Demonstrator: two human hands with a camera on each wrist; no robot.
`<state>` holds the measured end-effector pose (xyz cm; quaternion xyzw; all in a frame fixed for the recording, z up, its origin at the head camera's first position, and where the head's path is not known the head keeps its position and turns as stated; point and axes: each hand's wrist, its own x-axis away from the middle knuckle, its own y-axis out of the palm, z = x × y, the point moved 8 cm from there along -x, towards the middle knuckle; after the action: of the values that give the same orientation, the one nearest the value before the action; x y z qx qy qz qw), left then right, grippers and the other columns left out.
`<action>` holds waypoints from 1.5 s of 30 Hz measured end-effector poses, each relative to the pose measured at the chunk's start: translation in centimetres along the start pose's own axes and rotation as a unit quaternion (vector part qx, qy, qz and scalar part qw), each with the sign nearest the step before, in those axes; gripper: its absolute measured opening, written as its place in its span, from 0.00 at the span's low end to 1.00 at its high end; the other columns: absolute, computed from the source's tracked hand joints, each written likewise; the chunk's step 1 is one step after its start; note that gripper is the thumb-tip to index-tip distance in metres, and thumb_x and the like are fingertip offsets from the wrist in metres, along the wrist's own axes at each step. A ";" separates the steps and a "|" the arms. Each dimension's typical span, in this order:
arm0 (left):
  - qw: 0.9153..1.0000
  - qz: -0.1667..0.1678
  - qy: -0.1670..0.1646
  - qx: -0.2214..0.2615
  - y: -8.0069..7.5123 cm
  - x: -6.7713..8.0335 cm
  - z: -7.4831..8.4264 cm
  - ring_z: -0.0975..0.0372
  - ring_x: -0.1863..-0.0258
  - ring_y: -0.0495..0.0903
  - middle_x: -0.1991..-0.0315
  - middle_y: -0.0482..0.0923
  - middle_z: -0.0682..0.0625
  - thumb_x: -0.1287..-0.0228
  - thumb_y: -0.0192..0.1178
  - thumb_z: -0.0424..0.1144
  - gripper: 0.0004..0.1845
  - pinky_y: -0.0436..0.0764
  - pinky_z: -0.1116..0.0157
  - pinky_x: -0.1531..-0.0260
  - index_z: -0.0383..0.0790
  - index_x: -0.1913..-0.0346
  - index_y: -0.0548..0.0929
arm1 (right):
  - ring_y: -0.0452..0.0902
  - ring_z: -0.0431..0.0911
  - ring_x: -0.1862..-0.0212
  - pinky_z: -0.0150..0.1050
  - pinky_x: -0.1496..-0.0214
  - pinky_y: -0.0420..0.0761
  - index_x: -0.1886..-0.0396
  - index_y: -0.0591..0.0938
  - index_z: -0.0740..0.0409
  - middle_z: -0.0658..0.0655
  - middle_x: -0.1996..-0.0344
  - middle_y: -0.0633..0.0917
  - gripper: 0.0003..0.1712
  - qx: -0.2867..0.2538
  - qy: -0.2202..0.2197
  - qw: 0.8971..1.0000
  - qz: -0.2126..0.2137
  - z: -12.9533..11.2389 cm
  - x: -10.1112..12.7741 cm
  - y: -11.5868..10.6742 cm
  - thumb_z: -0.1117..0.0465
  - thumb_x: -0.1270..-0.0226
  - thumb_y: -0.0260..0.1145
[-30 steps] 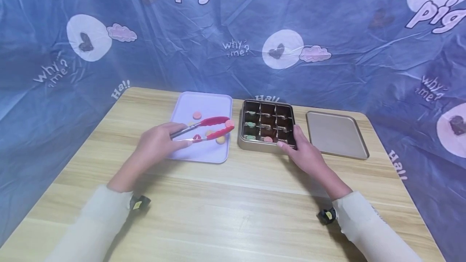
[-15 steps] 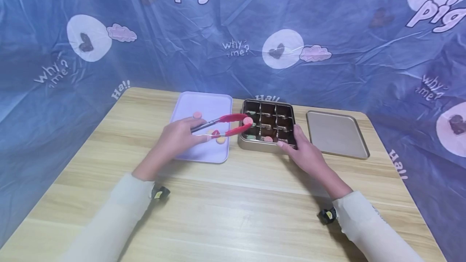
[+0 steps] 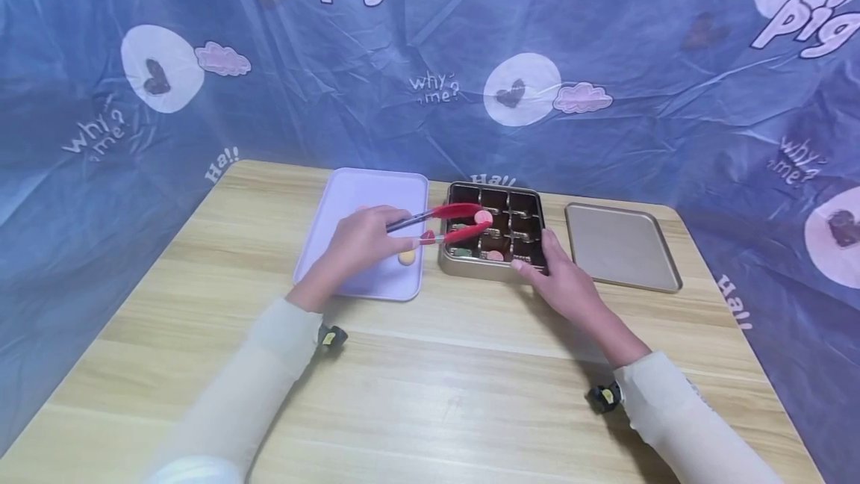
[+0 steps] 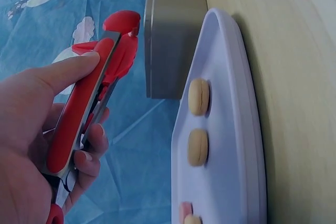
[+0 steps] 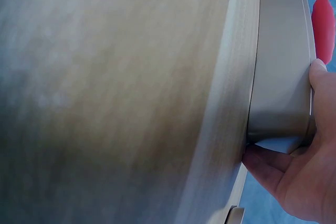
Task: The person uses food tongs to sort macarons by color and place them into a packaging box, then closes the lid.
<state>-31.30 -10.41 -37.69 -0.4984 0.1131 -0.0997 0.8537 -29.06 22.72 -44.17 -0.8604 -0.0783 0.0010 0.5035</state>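
Near edge: two cream sleeves [image 3: 235, 394] are coming in over the wooden worktop [image 3: 430, 387].

Right hand [image 3: 567, 286] is sitting at the near right corner of the gold tin [image 3: 470, 269], fingers [image 3: 546, 245] curled over the rim and thumb pressing the front wall; right wrist view is showing the same corner grip, thumb [image 5: 321, 72] on top, other fingers under the corner. Tin [image 5: 281, 61] is resting flat on the worktop.

Left hand [image 3: 363, 241] is gripping red tongs [image 3: 446, 221], fingers wrapping the handles and squeezing them toward each other. In the left wrist view the thumb [image 4: 68, 72] is lying along the upper red arm of the tongs [image 4: 86, 114], other fingers curling underneath. Tong tips are pinching a round pink-orange candy [image 3: 482, 216], holding it above the tin's middle compartments, not touching the dividers as far as visible.

Tin is divided into a dark grid; a few cells are holding small candies: a green one [image 3: 462, 252] front left, a pink one [image 3: 495, 255] front middle. Others too small to tell.

Lilac tray [image 3: 376, 193] is lying just left of the tin, nearly touching, with an orange candy [image 3: 406, 258] near its front right. Left wrist view is showing two tan candies [image 4: 198, 96] on the tray [image 4: 231, 129], more at the frame edge.

Gold lid [image 3: 621, 249] is lying flat right of the tin, apart.

Far: blue printed cloth [image 3: 605, 58] is backing everything.
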 end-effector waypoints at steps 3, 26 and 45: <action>1.000 -0.003 0.005 -0.012 0.6 -0.8 0.3 0.54 0.47 0.82 0.42 0.84 0.54 0.42 0.67 0.62 0.29 0.77 0.51 0.46 0.57 0.38 0.83 | 0.46 0.66 0.21 0.67 0.24 0.53 0.18 0.37 0.53 0.59 0.18 0.41 0.61 -0.001 0.000 1.000 0.001 0.0 -0.2 0.1 0.22 0.34 0.49; 1.000 -0.007 0.017 -0.001 2.1 -3.6 0.4 0.58 0.51 0.82 0.41 0.83 0.54 0.41 0.68 0.62 0.31 0.80 0.57 0.56 0.56 0.37 0.82 | 0.45 0.66 0.21 0.67 0.24 0.51 0.18 0.36 0.50 0.56 0.18 0.39 0.60 0.000 0.007 1.000 0.014 0.1 -1.2 0.4 0.22 0.34 0.49; 0.999 0.000 -0.029 0.019 0.0 -2.0 -2.3 0.54 0.36 0.77 0.35 0.79 0.54 0.41 0.68 0.60 0.32 0.77 0.49 0.42 0.57 0.34 0.80 | 0.43 0.66 0.21 0.66 0.23 0.50 0.18 0.35 0.50 0.57 0.18 0.39 0.60 -0.002 0.006 1.000 0.015 0.0 -1.3 0.4 0.23 0.33 0.49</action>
<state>-33.92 -11.79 -38.57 -0.4846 0.0867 -0.0871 0.8660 -30.27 22.34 -44.64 -0.8623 -0.0625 0.0035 0.5025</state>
